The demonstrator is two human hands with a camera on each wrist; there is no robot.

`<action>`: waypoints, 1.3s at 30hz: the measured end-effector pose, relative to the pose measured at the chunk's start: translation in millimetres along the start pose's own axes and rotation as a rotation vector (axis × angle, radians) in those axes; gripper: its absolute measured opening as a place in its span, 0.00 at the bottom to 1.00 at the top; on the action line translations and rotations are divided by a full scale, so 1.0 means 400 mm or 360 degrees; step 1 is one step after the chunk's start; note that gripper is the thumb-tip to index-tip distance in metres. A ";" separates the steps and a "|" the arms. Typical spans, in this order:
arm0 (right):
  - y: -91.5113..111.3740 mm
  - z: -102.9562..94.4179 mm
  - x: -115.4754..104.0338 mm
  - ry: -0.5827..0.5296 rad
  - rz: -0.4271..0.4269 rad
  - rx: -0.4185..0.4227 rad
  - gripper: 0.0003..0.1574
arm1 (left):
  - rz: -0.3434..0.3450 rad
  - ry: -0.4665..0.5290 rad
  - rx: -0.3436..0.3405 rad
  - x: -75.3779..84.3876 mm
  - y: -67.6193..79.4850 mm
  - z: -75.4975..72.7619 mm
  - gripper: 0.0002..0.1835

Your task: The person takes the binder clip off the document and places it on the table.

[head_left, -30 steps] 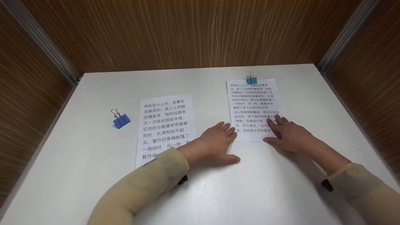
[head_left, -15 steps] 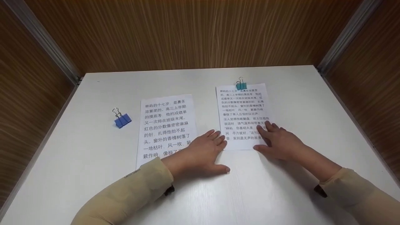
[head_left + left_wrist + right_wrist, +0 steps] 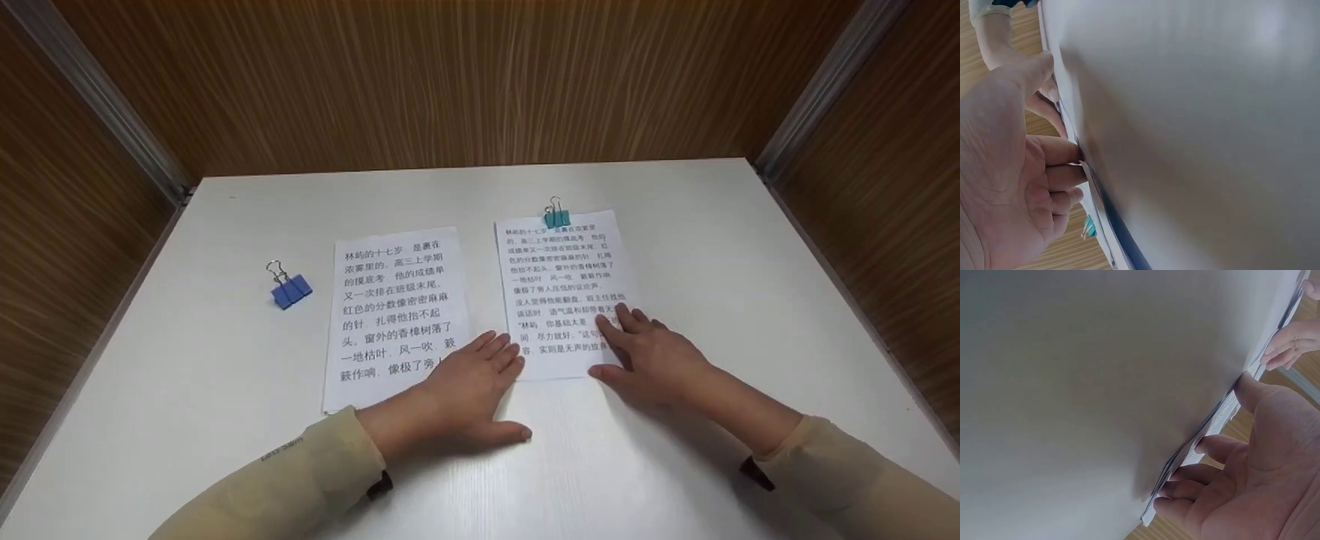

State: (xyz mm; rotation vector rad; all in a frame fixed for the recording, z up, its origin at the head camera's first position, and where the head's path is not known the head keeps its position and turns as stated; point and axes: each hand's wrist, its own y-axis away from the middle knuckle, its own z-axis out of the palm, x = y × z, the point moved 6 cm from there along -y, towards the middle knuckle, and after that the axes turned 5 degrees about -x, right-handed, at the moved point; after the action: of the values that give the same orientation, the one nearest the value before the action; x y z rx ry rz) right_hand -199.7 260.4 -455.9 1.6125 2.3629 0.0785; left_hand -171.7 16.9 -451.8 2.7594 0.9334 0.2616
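In the head view, a stack of printed paper (image 3: 559,292) lies on the white table with a teal binder clip (image 3: 557,218) at its top edge. My left hand (image 3: 469,390) lies flat, fingertips touching the stack's lower left corner and thumb spread out on the table. My right hand (image 3: 656,360) rests its fingers on the lower right part of the stack, its thumb at the bottom edge. Left of these, a second printed stack (image 3: 394,300) lies partly covered by my left hand and wrist. The right wrist view shows the right fingers (image 3: 1185,489) along the paper edge.
A blue binder clip (image 3: 292,291) lies on the table (image 3: 187,375) left of the second stack, its wire handles pointing away. Brown wood-grain panels (image 3: 480,82) wall in the back and both sides.
Both hands have slid the clipped stack left and towards me, bringing it beside the second stack. The second stack and the blue binder clip have stayed put.
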 end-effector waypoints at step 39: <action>0.051 0.027 -0.084 0.0016 -0.0078 0.0051 0.51 | 0.0036 -0.0093 0.0083 0.030 0.077 0.015 0.51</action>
State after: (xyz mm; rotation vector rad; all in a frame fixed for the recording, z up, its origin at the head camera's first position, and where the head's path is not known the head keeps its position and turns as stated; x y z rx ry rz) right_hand -166.9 235.9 -455.5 1.5708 2.4221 0.0391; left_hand -143.0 -0.5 -448.5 2.8105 0.9073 0.1615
